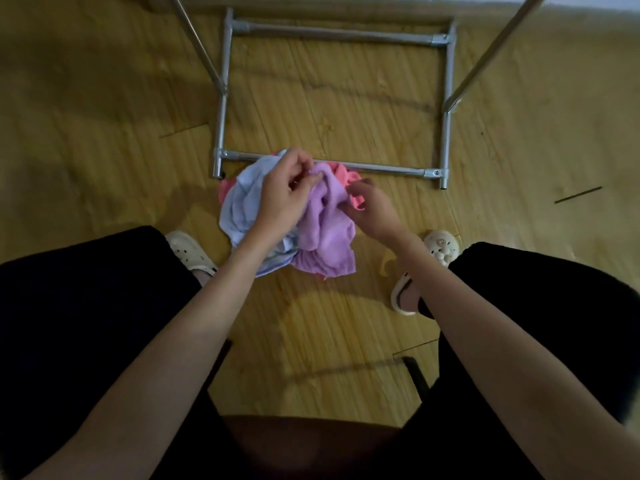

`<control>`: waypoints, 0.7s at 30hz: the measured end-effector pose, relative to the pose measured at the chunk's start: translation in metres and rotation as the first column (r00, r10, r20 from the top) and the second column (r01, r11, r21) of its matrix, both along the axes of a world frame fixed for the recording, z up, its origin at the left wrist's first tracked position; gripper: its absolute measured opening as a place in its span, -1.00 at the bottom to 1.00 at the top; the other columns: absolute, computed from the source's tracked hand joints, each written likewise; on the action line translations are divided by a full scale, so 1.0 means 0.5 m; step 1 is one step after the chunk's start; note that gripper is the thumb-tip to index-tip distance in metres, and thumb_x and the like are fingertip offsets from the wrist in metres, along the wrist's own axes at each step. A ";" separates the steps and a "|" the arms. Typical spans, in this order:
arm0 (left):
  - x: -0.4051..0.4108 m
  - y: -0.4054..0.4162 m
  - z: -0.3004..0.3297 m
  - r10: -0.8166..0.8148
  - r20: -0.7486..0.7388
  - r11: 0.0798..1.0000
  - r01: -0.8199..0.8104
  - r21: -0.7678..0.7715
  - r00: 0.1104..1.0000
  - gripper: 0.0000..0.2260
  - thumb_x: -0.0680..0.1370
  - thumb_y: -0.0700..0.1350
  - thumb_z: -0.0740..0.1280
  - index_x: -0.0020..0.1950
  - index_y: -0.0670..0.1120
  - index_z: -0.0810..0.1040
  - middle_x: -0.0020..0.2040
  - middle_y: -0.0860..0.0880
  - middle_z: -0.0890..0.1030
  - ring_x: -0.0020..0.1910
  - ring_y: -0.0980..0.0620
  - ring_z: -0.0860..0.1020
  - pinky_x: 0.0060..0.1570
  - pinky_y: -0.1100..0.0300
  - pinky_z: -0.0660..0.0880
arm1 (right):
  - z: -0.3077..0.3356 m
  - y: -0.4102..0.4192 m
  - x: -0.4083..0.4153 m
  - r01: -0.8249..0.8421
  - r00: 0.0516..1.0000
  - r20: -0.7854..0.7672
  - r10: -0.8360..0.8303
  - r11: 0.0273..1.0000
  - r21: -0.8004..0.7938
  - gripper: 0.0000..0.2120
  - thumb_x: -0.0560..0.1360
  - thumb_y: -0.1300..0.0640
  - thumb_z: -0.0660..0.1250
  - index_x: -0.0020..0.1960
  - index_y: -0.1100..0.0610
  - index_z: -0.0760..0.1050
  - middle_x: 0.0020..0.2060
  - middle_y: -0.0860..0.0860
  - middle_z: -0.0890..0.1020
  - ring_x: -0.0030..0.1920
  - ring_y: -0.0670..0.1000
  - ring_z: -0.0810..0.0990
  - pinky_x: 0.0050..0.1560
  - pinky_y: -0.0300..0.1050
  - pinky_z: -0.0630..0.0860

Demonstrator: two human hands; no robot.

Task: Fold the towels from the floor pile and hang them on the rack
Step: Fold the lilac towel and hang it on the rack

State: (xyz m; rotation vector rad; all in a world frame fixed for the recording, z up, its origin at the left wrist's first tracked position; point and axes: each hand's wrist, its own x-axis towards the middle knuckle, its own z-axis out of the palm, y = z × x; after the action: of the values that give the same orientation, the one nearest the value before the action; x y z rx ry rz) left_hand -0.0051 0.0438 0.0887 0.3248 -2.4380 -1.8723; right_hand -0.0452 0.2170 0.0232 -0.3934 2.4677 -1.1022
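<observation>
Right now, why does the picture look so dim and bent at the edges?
Head view: wide-angle lens bows the rack tubes and stretches the forearms; dim indoor light leaves soft shadows on the wooden floor; the left hand and right hand on the purple towel look slightly soft.

No legible text, label, brand, number or sign anywhere in view. Only mark: moulded face motif, no lettering, on toe of pale slipper (441, 247) just right of right hand (372, 213). Towels, rack tubing, floor planks carry no readable print.
</observation>
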 end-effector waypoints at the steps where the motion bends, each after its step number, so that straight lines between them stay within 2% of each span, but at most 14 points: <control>1: 0.006 -0.003 0.030 -0.020 -0.018 1.000 0.020 -0.006 1.000 -0.82 0.49 -0.30 0.27 -0.14 -0.02 0.38 -0.26 0.08 0.45 -0.24 0.19 0.44 -0.15 0.31 0.39 | 0.027 0.005 0.004 0.027 1.000 -0.011 -0.027 1.000 -0.016 -0.84 0.40 0.20 0.41 -0.08 0.27 0.56 -0.14 0.21 0.53 -0.11 0.14 0.49 -0.17 -0.14 0.32; 4: 0.032 -0.013 0.107 -0.053 -0.072 0.998 0.051 -0.028 0.996 -0.85 0.51 -0.28 0.26 -0.13 -0.05 0.37 -0.26 0.08 0.41 -0.25 0.18 0.40 -0.18 0.34 0.34 | 0.108 0.021 0.031 0.064 0.997 -0.044 -0.069 0.994 -0.087 -0.87 0.36 0.23 0.40 -0.12 0.26 0.56 -0.11 0.20 0.57 -0.08 0.16 0.55 -0.09 0.09 0.50; 6: 0.053 -0.016 0.153 -0.063 -0.099 0.997 0.059 -0.045 0.993 -0.89 0.53 -0.29 0.26 -0.11 -0.12 0.37 -0.28 0.08 0.39 -0.29 0.22 0.38 -0.23 0.39 0.31 | 0.161 0.029 0.054 0.067 0.997 -0.020 -0.070 0.989 -0.135 -0.79 0.34 0.12 0.33 -0.14 0.26 0.54 -0.18 0.18 0.59 -0.14 0.11 0.56 -0.11 0.12 0.52; 8: 0.074 -0.020 0.195 -0.091 -0.110 0.992 0.081 -0.092 0.990 -0.90 0.55 -0.31 0.27 -0.10 -0.17 0.38 -0.31 0.08 0.37 -0.34 0.26 0.35 -0.28 0.42 0.28 | 0.212 0.035 0.077 0.084 0.994 0.082 -0.066 0.968 -0.238 -0.68 0.35 0.01 0.24 -0.14 0.28 0.54 -0.27 0.16 0.58 -0.22 -0.03 0.51 -0.19 0.01 0.47; 9: 0.084 -0.024 0.216 -0.112 -0.110 0.988 0.099 -0.116 0.988 -0.91 0.55 -0.31 0.28 -0.10 -0.19 0.39 -0.32 0.08 0.37 -0.35 0.26 0.34 -0.28 0.43 0.27 | 0.238 0.038 0.087 0.096 0.990 0.129 -0.061 0.951 -0.294 -0.69 0.38 0.03 0.22 -0.15 0.29 0.53 -0.30 0.14 0.57 -0.22 -0.09 0.47 -0.21 -0.07 0.44; 11: 0.102 -0.034 0.257 -0.150 -0.095 0.982 0.137 -0.132 0.984 -0.91 0.55 -0.29 0.30 -0.10 -0.17 0.41 -0.33 0.06 0.38 -0.35 0.23 0.35 -0.27 0.39 0.29 | 0.289 0.040 0.106 0.161 0.977 0.189 -0.097 0.918 -0.363 -0.81 0.40 0.10 0.17 -0.25 0.22 0.45 -0.38 0.05 0.46 -0.28 -0.17 0.39 -0.25 -0.24 0.35; 13: 0.119 -0.045 0.296 -0.180 -0.070 0.976 0.170 -0.135 0.981 -0.88 0.54 -0.23 0.34 -0.12 -0.14 0.40 -0.34 0.01 0.40 -0.34 0.15 0.37 -0.28 0.31 0.31 | 0.334 0.039 0.121 0.196 0.976 0.170 -0.138 0.896 -0.398 -0.87 0.42 0.14 0.12 -0.29 0.13 0.33 -0.40 -0.05 0.36 -0.36 -0.21 0.32 -0.33 -0.33 0.29; 15: 0.133 -0.057 0.322 -0.209 -0.010 0.967 0.205 -0.149 0.978 -0.83 0.50 -0.11 0.40 -0.14 -0.12 0.42 -0.34 -0.09 0.44 -0.32 0.09 0.39 -0.27 0.24 0.32 | 0.371 0.035 0.129 0.200 0.979 0.108 -0.170 0.886 -0.417 -0.88 0.43 0.16 0.09 -0.27 0.12 0.32 -0.39 -0.06 0.36 -0.38 -0.23 0.31 -0.34 -0.36 0.30; 16: 0.140 -0.064 0.333 -0.217 0.039 0.963 0.221 -0.154 0.975 -0.77 0.45 0.01 0.44 -0.15 -0.09 0.45 -0.32 -0.12 0.49 -0.30 0.07 0.43 -0.24 0.20 0.35 | 0.387 0.033 0.130 0.212 0.977 0.087 -0.193 0.880 -0.425 -0.88 0.43 0.17 0.08 -0.26 0.13 0.33 -0.38 -0.06 0.37 -0.38 -0.23 0.31 -0.34 -0.36 0.29; 19: 0.165 -0.087 0.355 -0.281 0.252 0.904 0.344 -0.256 0.926 -0.48 0.20 0.41 0.40 -0.11 0.01 0.55 -0.17 -0.04 0.62 -0.19 0.09 0.54 -0.12 0.11 0.49 | 0.437 0.026 0.137 0.223 0.973 0.055 -0.223 0.862 -0.456 -0.87 0.42 0.16 0.05 -0.22 0.15 0.34 -0.37 -0.07 0.36 -0.37 -0.20 0.31 -0.34 -0.34 0.30; 21: 0.189 -0.098 0.367 -0.340 0.393 0.862 0.450 -0.233 0.855 -0.42 0.20 0.39 0.44 -0.01 -0.01 0.60 -0.11 0.03 0.67 -0.13 0.10 0.61 -0.02 0.07 0.54 | 0.468 0.018 0.148 0.188 0.979 0.019 -0.204 0.854 -0.485 -0.87 0.43 0.17 0.05 -0.20 0.18 0.34 -0.38 -0.08 0.36 -0.37 -0.20 0.31 -0.34 -0.34 0.30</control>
State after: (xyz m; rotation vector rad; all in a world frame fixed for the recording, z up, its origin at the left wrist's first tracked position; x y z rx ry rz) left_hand 0.0897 -0.0054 0.2721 0.1315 -3.2054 -1.6022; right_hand 0.0290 0.2259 0.2574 -0.3041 2.2693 -1.8262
